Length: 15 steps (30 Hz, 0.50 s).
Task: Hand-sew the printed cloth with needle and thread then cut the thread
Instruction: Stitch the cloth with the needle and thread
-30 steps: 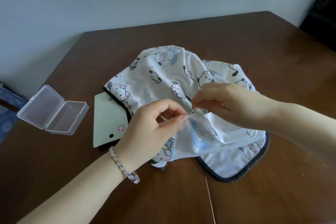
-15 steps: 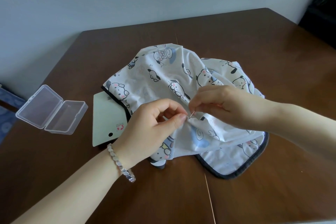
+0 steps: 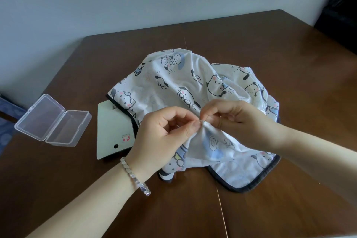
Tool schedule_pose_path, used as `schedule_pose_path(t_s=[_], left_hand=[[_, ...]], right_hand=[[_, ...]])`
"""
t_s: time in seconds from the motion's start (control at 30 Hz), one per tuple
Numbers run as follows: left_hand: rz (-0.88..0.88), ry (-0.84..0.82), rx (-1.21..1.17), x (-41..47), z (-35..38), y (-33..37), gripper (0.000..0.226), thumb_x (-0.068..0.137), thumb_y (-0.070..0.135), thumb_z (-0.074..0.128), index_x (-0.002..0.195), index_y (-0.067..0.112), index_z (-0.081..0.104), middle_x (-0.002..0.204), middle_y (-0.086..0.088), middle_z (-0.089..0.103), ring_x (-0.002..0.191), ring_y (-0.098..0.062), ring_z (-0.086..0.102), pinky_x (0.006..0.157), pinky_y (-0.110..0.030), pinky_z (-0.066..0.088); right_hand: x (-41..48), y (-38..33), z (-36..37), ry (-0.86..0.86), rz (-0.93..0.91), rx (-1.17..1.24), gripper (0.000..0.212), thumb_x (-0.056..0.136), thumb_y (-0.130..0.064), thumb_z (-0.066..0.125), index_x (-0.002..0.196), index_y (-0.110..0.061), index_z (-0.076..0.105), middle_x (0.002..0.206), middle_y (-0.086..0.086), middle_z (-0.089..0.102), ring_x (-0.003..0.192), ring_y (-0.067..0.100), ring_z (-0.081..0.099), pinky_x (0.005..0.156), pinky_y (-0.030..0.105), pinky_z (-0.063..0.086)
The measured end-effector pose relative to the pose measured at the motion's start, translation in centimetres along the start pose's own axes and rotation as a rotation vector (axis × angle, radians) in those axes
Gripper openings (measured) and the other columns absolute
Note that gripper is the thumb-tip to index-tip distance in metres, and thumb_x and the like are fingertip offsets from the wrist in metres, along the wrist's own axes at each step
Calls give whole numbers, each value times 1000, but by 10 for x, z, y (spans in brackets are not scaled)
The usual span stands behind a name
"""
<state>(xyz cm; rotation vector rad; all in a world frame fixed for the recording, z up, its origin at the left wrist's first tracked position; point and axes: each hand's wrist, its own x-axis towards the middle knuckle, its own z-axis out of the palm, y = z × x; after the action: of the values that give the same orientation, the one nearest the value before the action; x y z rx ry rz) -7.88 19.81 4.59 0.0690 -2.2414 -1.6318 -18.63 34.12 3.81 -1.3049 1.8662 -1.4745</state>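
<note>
1. The printed cloth (image 3: 173, 75), white with cartoon dogs and a dark bound edge, lies bunched on the surface (image 3: 251, 35), and one fold is lifted into a small gathered peak between the two sets of fingers.
2. The left hand (image 3: 164, 137) pinches that peak from its left, thumb and forefinger curled closed on the fabric.
3. The right hand (image 3: 241, 120) meets it from the other side, its fingers (image 3: 209, 117) pinched shut right at the peak and touching the left fingertips; the needle is too small to make out there.
4. A silver bracelet (image 3: 135, 177) circles the left wrist.
5. Just left of the left fingers, a pale green card (image 3: 114, 129) lies partly under the cloth's edge.
6. Further left, well apart from the fingers, a clear plastic box (image 3: 54, 120) lies with its lid open.
</note>
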Motion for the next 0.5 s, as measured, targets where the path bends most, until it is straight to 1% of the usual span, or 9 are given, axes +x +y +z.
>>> schedule_pose_path(t_s=[0.07, 0.13, 0.17, 0.23, 0.3, 0.37, 0.4, 0.43, 0.5], left_hand=[[-45, -4, -49, 0, 1, -2, 2, 67, 24, 68, 66, 27, 68, 60, 12, 66, 56, 2, 56, 55, -9, 44], [-95, 7, -82, 0, 3, -5, 2, 65, 26, 69, 64, 26, 70, 60, 10, 65, 57, -1, 56, 56, -11, 45], [-118, 15, -97, 0, 3, -6, 3, 64, 27, 68, 64, 25, 70, 60, 9, 65, 57, -1, 56, 57, -11, 46], [-152, 39, -128, 1, 6, -7, 5, 63, 27, 68, 64, 23, 69, 59, 9, 66, 58, -1, 57, 58, -12, 47], [-184, 70, -147, 2, 8, -8, 6, 62, 28, 69, 63, 23, 69, 59, 9, 66, 59, -2, 58, 58, -12, 47], [-227, 97, -152, 4, 10, -10, 6, 62, 30, 69, 62, 23, 69, 58, 8, 66, 59, -2, 59, 57, -13, 48], [-252, 105, -149, 4, 10, -12, 7, 61, 31, 69, 62, 24, 70, 58, 8, 66, 59, -3, 60, 57, -14, 48], [-286, 112, -155, 5, 11, -13, 7, 60, 33, 69, 62, 26, 70, 58, 8, 67, 60, -4, 61, 58, -15, 48], [-344, 134, -163, 6, 14, -14, 1, 62, 31, 72, 62, 30, 71, 58, 8, 67, 60, -5, 62, 59, -17, 48]], right_hand=[[0, 3, 2, 69, -2, 13, 11, 82, -21, 57, 80, -29, 65, 82, -24, 63, 80, 1, 59, 77, 14, 45], [0, 4, 3, 115, 15, 21, 6, 81, -26, 64, 79, -31, 67, 80, -22, 64, 78, 3, 59, 74, 14, 46], [0, 5, 4, 138, 35, 34, 5, 77, -29, 64, 78, -32, 68, 79, -21, 65, 77, 5, 60, 72, 14, 47], [0, 6, 5, 200, 80, 56, 10, 68, -34, 63, 76, -34, 69, 76, -20, 67, 75, 8, 61, 70, 16, 49], [1, 7, 5, 253, 106, 61, 12, 64, -36, 64, 75, -34, 69, 73, -18, 68, 70, 6, 62, 68, 17, 50], [0, 6, 7, 282, 122, 75, 11, 66, -31, 67, 76, -28, 70, 69, -15, 69, 64, 2, 62, 65, 14, 50], [0, 5, 7, 287, 128, 83, 7, 69, -25, 68, 76, -26, 70, 66, -14, 69, 60, 0, 62, 64, 12, 49], [-1, 4, 8, 293, 129, 74, 8, 73, -17, 70, 76, -25, 70, 64, -14, 69, 58, -1, 61, 63, 10, 49], [-1, 2, 10, 304, 141, 22, 19, 79, -6, 67, 77, -25, 70, 60, -17, 68, 55, -4, 60, 61, 8, 47]])
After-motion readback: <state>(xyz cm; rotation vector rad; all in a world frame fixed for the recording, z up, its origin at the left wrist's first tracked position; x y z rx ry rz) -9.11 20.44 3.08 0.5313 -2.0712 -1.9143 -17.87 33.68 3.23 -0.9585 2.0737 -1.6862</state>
